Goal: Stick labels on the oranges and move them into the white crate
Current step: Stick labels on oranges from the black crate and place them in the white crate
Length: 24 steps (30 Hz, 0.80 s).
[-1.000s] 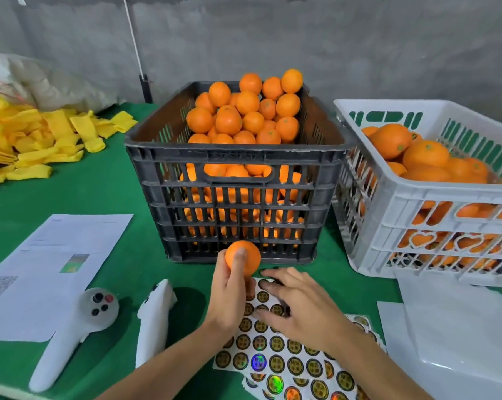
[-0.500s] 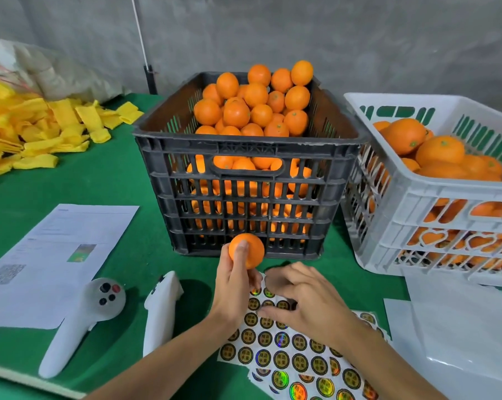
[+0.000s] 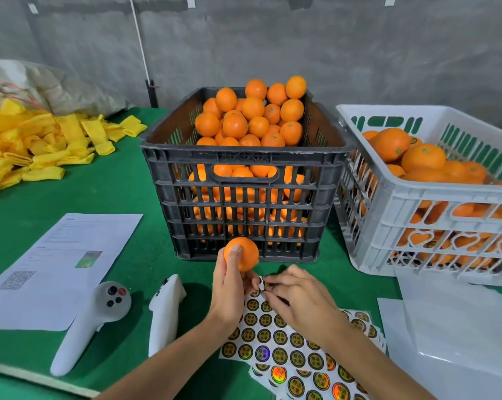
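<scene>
My left hand (image 3: 234, 287) grips one orange (image 3: 245, 252) in front of the black crate (image 3: 244, 160), thumb on top of the fruit. My right hand (image 3: 299, 298) is just to its right, fingertips curled down on the top edge of the label sheet (image 3: 278, 342), pinching at a round gold-and-black sticker there. The black crate is heaped with unlabelled oranges (image 3: 252, 116). The white crate (image 3: 434, 197) stands to its right and holds several oranges (image 3: 411, 157).
Two white handheld controllers (image 3: 91, 321) (image 3: 164, 313) lie left of my arms on the green table cover. A printed paper (image 3: 62, 264) lies further left, yellow foam nets (image 3: 33, 145) are piled at the back left, and white plastic sheets (image 3: 457, 336) lie at the right.
My right hand's fingers have curled and drawn together at the sheet's top edge. My left hand keeps the orange in the same place. The camera has tilted slightly.
</scene>
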### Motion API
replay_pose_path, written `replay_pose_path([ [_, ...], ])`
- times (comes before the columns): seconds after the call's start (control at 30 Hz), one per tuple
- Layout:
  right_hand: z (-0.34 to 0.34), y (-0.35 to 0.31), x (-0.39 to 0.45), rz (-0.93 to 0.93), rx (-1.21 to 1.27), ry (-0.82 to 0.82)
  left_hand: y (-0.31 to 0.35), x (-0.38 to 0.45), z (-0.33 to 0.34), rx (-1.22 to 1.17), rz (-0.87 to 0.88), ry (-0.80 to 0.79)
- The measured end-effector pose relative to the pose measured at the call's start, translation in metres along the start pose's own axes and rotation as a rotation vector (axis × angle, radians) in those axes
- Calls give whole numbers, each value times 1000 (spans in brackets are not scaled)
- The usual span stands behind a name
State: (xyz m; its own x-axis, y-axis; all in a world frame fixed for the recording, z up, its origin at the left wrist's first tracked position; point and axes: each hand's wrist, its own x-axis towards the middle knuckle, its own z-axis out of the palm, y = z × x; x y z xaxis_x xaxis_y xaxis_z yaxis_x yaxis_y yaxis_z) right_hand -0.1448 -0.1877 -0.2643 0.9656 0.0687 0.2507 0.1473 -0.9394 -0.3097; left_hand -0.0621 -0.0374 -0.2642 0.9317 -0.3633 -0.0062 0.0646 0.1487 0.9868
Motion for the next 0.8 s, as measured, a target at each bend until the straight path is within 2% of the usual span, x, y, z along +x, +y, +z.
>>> replay_pose_path([
  [0.07,1,1,0,83,75,46,0,2,0,21,-12,-4],
  [0.13,-3,1,4,274,319,143,-1,2,1,66,-10,-18],
  [0.2,-11,1,8,409,471,373,-3,-3,4,145,38,-42],
  [0.27,-17,-2,10,403,436,597,-8,-8,5,274,141,-34],
  [0.3,-19,-6,11,370,409,652,-8,-10,7,333,202,-29],
  [0.4,-18,-20,13,285,348,671,-3,-17,15,425,317,-105],
  [0.47,-19,-27,13,278,445,646,0,-20,17,447,379,-140],
  [0.57,-33,-35,8,254,574,623,11,-16,17,508,499,-106],
  [0.67,-52,-40,4,268,547,574,33,-9,24,599,658,-92],
  [0.73,-72,-40,5,297,527,626,58,-1,38,695,841,-98],
  [0.8,-102,-35,6,278,512,794,93,4,62,778,1007,-169],
])
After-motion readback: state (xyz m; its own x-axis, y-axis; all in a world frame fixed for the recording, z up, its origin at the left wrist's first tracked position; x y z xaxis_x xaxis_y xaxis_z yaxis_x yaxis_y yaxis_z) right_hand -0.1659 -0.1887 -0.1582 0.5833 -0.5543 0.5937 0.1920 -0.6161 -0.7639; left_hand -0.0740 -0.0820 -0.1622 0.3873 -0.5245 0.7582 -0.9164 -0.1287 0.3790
